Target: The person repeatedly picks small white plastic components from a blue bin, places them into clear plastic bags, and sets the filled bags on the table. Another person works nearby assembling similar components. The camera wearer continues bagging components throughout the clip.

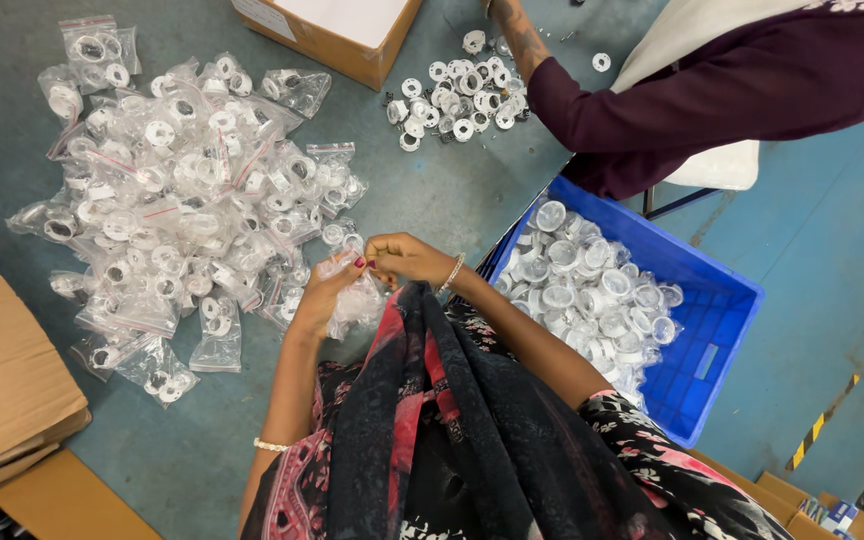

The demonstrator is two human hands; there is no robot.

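Both of the person's hands meet at the middle of the view, just above a dark patterned scarf (452, 420). The left hand (324, 292) is closed around a small clear plastic bag (352, 298), fingers curled under it, with the bag bunched against the palm. The right hand (404, 258) is closed in a pinch on the top edge of the same bag, fingertips touching those of the left hand; a bracelet (450, 272) sits at that wrist. The bag is held over the grey-green bench (432, 190), at the near edge of a large heap of filled clear bags (182, 190), each holding white ring-shaped parts. To the right, just beside the right forearm, stands a blue crate (712, 330) part-filled with loose white round parts (592, 290). Across the bench, a second person in a dark maroon sleeve (672, 90) reaches a hand toward a smaller cluster of loose white rings (457, 100). An open cardboard box (337, 30) lies at the top edge; flattened cardboard (2, 380) lies at the left.
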